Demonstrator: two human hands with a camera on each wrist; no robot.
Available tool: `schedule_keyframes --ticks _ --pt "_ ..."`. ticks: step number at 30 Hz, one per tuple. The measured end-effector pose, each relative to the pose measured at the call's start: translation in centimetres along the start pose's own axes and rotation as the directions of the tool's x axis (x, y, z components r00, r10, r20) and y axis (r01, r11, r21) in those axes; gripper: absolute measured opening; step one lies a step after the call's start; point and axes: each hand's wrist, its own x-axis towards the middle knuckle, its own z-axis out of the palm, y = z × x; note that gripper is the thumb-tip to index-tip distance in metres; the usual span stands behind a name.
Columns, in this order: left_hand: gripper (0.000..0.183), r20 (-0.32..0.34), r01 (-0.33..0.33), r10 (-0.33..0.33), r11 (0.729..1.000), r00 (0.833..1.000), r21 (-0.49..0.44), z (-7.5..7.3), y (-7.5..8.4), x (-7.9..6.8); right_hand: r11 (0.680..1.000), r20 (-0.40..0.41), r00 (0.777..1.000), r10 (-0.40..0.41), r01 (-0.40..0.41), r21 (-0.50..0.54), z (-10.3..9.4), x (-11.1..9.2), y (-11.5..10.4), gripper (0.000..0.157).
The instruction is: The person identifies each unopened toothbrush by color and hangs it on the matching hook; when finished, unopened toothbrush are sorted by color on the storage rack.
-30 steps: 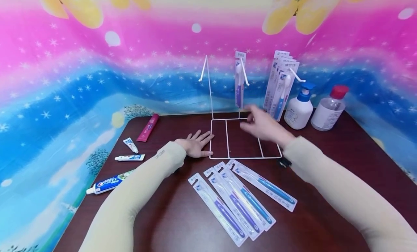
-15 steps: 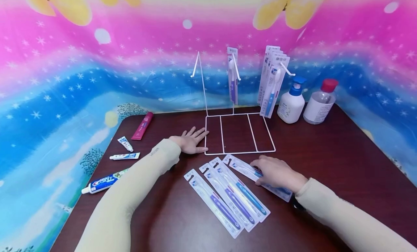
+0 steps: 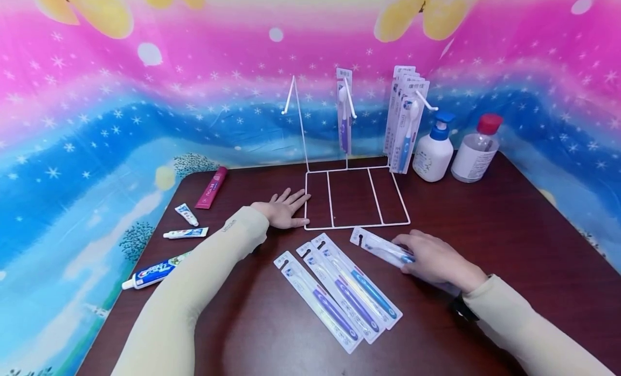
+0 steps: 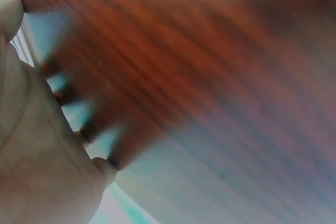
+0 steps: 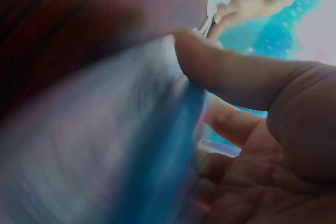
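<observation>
My right hand [image 3: 439,260] pinches a packaged toothbrush [image 3: 375,245] between thumb and fingers; in the right wrist view the blue handle of the packaged toothbrush [image 5: 163,150] runs along the palm, blurred. Spread flat, my left hand [image 3: 285,209] rests on the table with fingertips and thumb at the left side of the white wire rack [image 3: 356,226]. Its palm [image 4: 37,145] shows in the left wrist view. Several packaged toothbrushes [image 3: 339,295] lie fanned in front of the rack. One purple toothbrush pack [image 3: 344,122] hangs on the middle hook, and several packs [image 3: 405,128] hang on the right hook.
Behind the rack's right side stand a white pump bottle [image 3: 433,157] and a red-capped bottle [image 3: 475,155]. At the left lie a pink tube [image 3: 211,188], two small tubes, one of them a white tube [image 3: 186,233], and a larger toothpaste tube [image 3: 157,272] partly behind the left sleeve.
My right hand has come down from the rack to the rightmost toothbrush pack on the table, gripped it and drawn it a little right. The left hand stays put on the rack's side.
</observation>
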Motion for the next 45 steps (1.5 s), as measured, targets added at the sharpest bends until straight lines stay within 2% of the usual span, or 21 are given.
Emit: schedule_keyframes --ticks 3,6,10,14,17,21,28,37,45 --pt "0.083 -0.002 0.001 -0.001 1.000 1.000 0.003 -0.1 0.1 0.0 0.998 -0.116 0.993 -0.015 0.022 0.060 -0.7 -0.4 0.4 0.028" --pt "0.082 0.001 0.003 -0.003 1.000 1.000 0.007 -0.2 0.1 -0.1 0.987 -0.252 0.968 0.006 0.035 0.156 -1.8 -0.8 0.6 0.020" --pt "0.083 -0.006 -0.013 0.013 1.000 1.000 0.009 -0.3 0.1 -0.2 0.958 -0.404 0.912 0.073 0.049 0.283 -4.0 -1.3 0.4 0.019" --pt "0.083 -0.018 -0.036 0.036 0.999 0.999 -0.006 -0.3 0.3 -0.5 0.936 -0.477 0.867 0.142 0.040 0.351 -6.4 -1.5 0.3 0.029" --pt "0.082 -0.019 -0.045 0.045 0.999 0.999 -0.017 -0.3 0.6 -0.9 0.924 -0.496 0.850 0.176 0.031 0.382 -7.9 -1.3 0.2 0.039" --pt "0.079 -0.026 -0.042 0.043 0.999 0.999 0.014 -0.4 0.9 -1.4 0.913 -0.515 0.838 0.183 0.050 0.405 -9.0 -0.7 0.2 0.048" --pt "0.079 -0.028 -0.028 0.029 0.999 0.999 0.033 -0.7 1.0 -1.4 0.910 -0.545 0.817 0.189 0.062 0.410 -10.1 0.6 0.4 0.046" --pt "0.079 -0.030 -0.024 0.025 0.999 0.999 0.032 -0.5 1.0 -1.2 0.901 -0.525 0.823 0.218 0.037 0.432 -10.4 2.4 1.4 0.049" --pt "0.079 -0.023 -0.024 0.025 0.999 0.999 0.037 -0.5 0.9 -1.2 0.895 -0.505 0.831 0.232 0.021 0.446 -10.6 5.0 2.3 0.048"
